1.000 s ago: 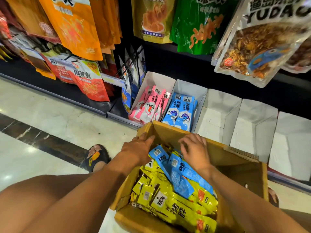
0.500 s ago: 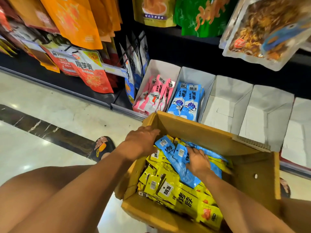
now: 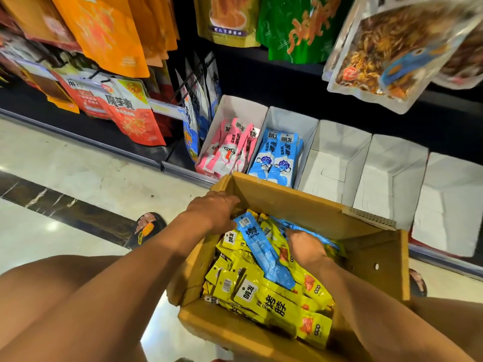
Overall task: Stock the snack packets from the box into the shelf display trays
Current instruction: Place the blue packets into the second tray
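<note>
"Shelving (image 3: 261, 82) took up the whole far side, black, with big snack bags (image 3: 109, 35) hanging over it and pale floor (image 3: 78, 173) in front. What stood along the bottom?"

"Five white display trays (image 3: 337, 152) in a row. The one at the left end held pink packets (image 3: 230, 147). The next held blue packets (image 3: 277, 158) with a cartoon face, and the other three showed bare white card."

"And the cardboard box (image 3: 376, 257)?"

"Just in front of the trays, open at the top, its far edge before the second tray. Yellow packets (image 3: 271, 301) filled most of it, with loose blue packets (image 3: 264, 254) lying across them toward the far end."

"The hands?"

"Apart, both at the box, one long blue packet between them. The left hand (image 3: 211, 212) lay over the left wall near the far corner, thumb by the top of that packet. Whether it gripped anything I could not tell. The right hand (image 3: 304, 246) was palm down in the middle, fingertips pushed in among the blue ones — closed on one or only pressing, I could not tell either."

"Anything smaller?"

"A foot in a black sandal (image 3: 146, 228) on the floor, left of the box."
</note>
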`<action>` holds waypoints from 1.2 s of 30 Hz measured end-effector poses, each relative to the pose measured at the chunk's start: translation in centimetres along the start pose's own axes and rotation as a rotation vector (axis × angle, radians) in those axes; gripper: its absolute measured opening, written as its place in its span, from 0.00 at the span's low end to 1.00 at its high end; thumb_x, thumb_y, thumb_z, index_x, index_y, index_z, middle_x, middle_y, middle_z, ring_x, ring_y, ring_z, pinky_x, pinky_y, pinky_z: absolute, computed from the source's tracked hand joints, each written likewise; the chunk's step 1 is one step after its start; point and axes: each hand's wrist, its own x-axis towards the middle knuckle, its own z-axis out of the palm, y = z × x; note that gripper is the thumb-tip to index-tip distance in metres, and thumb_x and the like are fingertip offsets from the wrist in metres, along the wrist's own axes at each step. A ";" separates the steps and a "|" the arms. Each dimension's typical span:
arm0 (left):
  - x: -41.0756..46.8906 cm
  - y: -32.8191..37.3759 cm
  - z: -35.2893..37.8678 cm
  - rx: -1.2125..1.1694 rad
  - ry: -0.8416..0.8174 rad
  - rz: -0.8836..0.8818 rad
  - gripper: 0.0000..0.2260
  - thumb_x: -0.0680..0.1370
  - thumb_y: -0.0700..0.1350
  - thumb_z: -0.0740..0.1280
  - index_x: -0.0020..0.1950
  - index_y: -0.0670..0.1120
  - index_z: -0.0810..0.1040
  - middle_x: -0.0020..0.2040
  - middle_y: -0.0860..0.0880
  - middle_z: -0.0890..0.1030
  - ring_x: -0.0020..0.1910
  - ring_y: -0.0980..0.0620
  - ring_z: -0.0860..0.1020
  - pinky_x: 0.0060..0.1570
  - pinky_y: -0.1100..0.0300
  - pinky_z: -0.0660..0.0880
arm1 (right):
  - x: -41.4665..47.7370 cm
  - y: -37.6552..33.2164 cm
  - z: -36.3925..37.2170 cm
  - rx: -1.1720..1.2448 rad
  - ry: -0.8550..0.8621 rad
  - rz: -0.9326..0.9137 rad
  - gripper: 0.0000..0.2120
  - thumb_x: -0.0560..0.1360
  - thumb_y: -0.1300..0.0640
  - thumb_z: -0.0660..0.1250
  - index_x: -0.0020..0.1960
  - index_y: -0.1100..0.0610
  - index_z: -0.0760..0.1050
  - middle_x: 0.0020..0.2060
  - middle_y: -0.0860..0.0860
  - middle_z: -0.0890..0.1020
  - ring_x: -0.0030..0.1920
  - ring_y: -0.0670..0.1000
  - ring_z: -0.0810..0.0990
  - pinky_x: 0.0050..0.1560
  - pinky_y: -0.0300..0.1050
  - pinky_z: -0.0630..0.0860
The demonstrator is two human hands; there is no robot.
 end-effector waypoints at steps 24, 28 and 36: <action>-0.8 6.0 -3.3 -1.104 0.003 0.213 0.10 0.79 0.42 0.73 0.60 0.44 0.81 0.49 0.50 0.86 0.40 0.59 0.84 0.35 0.67 0.79 | -9.1 -1.6 -20.7 1.486 0.237 -0.171 0.12 0.85 0.60 0.56 0.62 0.60 0.76 0.55 0.55 0.85 0.52 0.53 0.85 0.47 0.50 0.84; -0.3 5.3 -3.1 -1.122 0.090 0.166 0.11 0.78 0.41 0.74 0.60 0.42 0.82 0.51 0.48 0.86 0.43 0.55 0.86 0.39 0.61 0.82 | -7.6 -1.3 -18.5 1.523 0.256 -0.022 0.08 0.84 0.60 0.60 0.57 0.56 0.77 0.50 0.55 0.84 0.45 0.51 0.83 0.43 0.48 0.83; 1.4 1.2 -2.5 -0.980 0.308 -0.041 0.06 0.71 0.50 0.77 0.45 0.53 0.83 0.48 0.50 0.87 0.48 0.45 0.85 0.55 0.42 0.82 | -2.6 -1.1 -7.6 0.983 -0.059 0.053 0.09 0.83 0.63 0.58 0.52 0.54 0.76 0.42 0.51 0.80 0.37 0.49 0.78 0.29 0.35 0.71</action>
